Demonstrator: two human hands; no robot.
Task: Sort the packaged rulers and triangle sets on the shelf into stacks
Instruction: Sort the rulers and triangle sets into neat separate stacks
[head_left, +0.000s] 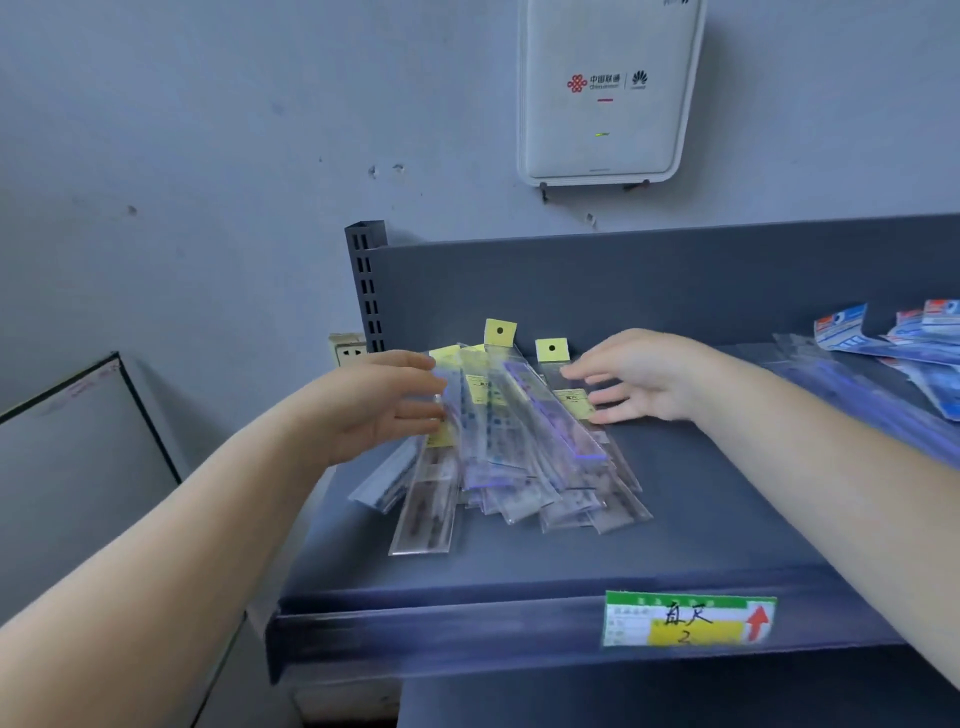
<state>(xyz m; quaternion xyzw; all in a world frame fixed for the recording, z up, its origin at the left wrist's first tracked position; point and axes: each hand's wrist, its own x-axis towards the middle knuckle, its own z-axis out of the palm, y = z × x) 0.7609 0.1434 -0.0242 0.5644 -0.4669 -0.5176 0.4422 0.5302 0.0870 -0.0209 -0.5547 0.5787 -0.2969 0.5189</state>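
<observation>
While the pile of packaged rulers (511, 441) lies fanned on the shelf (701, 499), long axes front-to-back, it is flanked by the left hand (379, 405) and right hand (639, 379), fingers extended, nothing gripped.

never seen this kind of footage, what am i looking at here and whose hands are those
There is no machine here. A person wears a camera on the head, so this one picture looks forward and down at their own bare arms. They stand at a dark shelf. The left hand and right hand rest with straight fingers against either side of a messy pile of clear packaged rulers with yellow tags. Neither hand grips anything. Blue packets lie further right, and a price label marks the shelf's front edge.
</observation>
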